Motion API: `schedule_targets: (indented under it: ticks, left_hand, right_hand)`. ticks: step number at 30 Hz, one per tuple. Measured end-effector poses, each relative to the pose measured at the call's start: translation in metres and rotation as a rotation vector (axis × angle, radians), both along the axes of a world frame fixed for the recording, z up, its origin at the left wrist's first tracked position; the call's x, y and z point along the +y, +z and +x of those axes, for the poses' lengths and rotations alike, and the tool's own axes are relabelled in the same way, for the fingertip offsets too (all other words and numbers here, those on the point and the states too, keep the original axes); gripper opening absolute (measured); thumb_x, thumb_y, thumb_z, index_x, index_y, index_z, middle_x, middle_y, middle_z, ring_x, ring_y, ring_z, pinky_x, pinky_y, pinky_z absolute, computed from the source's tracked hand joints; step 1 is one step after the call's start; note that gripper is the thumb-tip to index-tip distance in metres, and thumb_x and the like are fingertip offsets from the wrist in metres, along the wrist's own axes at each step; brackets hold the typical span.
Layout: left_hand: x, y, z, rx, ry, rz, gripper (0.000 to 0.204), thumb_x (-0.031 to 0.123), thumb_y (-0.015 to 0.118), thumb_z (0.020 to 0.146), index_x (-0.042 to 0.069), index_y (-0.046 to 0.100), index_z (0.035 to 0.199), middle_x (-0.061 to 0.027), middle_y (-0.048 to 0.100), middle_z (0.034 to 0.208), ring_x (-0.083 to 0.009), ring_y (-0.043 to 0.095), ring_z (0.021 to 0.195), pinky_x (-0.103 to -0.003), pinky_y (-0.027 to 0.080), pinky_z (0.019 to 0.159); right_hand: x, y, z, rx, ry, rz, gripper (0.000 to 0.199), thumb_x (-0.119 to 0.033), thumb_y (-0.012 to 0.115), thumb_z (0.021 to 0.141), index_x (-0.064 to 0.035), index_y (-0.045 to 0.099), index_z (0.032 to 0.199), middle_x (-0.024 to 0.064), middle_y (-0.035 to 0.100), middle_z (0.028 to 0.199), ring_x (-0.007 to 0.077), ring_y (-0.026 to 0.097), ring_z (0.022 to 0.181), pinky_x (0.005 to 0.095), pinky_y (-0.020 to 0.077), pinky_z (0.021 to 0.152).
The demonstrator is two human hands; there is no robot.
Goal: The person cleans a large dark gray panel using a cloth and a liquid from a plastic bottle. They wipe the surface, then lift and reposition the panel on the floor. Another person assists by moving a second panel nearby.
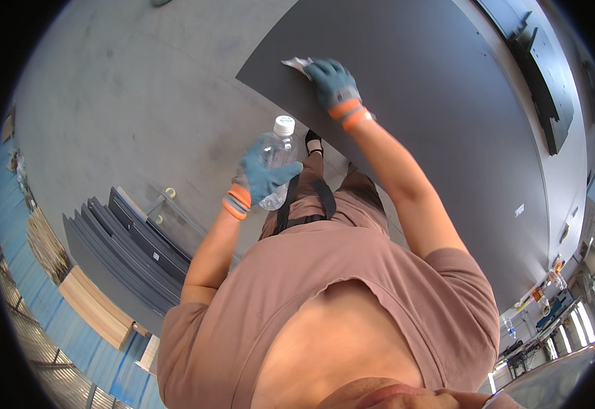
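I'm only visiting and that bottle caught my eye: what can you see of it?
The clear bottle looks like plastic, with a white cap on. The gloved left hand grips its middle, thumb across the front, hiding part of the body. It is held with the cap end pointing away from the person's torso, apart from the dark panel. Whether it holds liquid is hard to tell.

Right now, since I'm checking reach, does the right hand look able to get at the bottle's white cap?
Probably yes: the white cap stands uncovered above the left hand, and nothing seems to block the way from the right hand, though the white cloth it holds may hinder its grip.
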State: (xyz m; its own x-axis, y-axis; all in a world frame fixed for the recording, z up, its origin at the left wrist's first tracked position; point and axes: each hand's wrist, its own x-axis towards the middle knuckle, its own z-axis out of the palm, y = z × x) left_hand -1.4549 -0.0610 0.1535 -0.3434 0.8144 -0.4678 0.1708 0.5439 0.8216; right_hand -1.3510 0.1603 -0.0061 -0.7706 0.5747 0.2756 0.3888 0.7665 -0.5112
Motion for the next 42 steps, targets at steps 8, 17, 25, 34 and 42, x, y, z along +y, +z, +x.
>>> schedule_targets:
  ticks: [8, 17, 25, 34, 42]
  left_hand:
    - [-0.024, -0.026, -0.036, -0.015, 0.135, 0.014, 0.056, 0.024, 0.086, 0.078, 0.003, 0.056, 0.121, -0.0049, 0.064, 0.105, -0.0163, 0.062, 0.095, -0.034, 0.053, 0.086]
    - [-0.008, -0.022, -0.035, -0.028, 0.146, 0.048, 0.06, 0.03, 0.087, 0.075, 0.003, 0.056, 0.12, -0.0073, 0.064, 0.107, -0.0192, 0.063, 0.096, -0.036, 0.053, 0.086]
    - [0.007, -0.03, -0.025, -0.145, 0.141, 0.053, 0.061, 0.029, 0.088, 0.073, 0.004, 0.056, 0.119, -0.0067, 0.063, 0.108, -0.0183, 0.061, 0.097, -0.036, 0.052, 0.088]
    - [-0.004, -0.031, -0.021, -0.082, 0.146, 0.081, 0.058, 0.027, 0.088, 0.074, 0.004, 0.056, 0.117, -0.0058, 0.063, 0.106, -0.0169, 0.061, 0.096, -0.034, 0.052, 0.087]
    - [-0.02, -0.029, -0.026, -0.121, 0.227, 0.033, 0.061, 0.025, 0.089, 0.073, 0.004, 0.057, 0.12, -0.0054, 0.064, 0.107, -0.0168, 0.061, 0.098, -0.034, 0.052, 0.088]
  right_hand:
    - [0.081, -0.003, -0.126, -0.186, 0.185, 0.032, 0.035, -0.013, 0.057, 0.089, -0.0226, 0.065, 0.121, 0.0045, 0.063, 0.128, 0.0304, 0.058, 0.121, 0.0445, 0.0508, 0.098]
    - [-0.009, 0.031, 0.143, -0.321, 0.422, -0.031, 0.05, -0.003, 0.066, 0.076, -0.0187, 0.062, 0.124, 0.0065, 0.057, 0.136, 0.0347, 0.048, 0.134, 0.0498, 0.0445, 0.108]
    - [-0.087, 0.062, 0.409, -0.562, 0.06, -0.153, 0.036, -0.004, 0.063, 0.075, -0.0138, 0.068, 0.11, 0.0077, 0.066, 0.12, 0.0355, 0.06, 0.117, 0.0465, 0.0519, 0.096]
    - [-0.006, 0.01, 0.127, -0.213, 0.311, 0.026, 0.033, -0.011, 0.063, 0.08, -0.0132, 0.066, 0.114, 0.0104, 0.062, 0.124, 0.0369, 0.057, 0.119, 0.0486, 0.0509, 0.098]
    - [0.054, 0.019, -0.096, -0.409, 0.348, 0.05, 0.048, -0.006, 0.062, 0.084, -0.0222, 0.064, 0.129, 0.0046, 0.058, 0.138, 0.0328, 0.052, 0.13, 0.0456, 0.0473, 0.105]
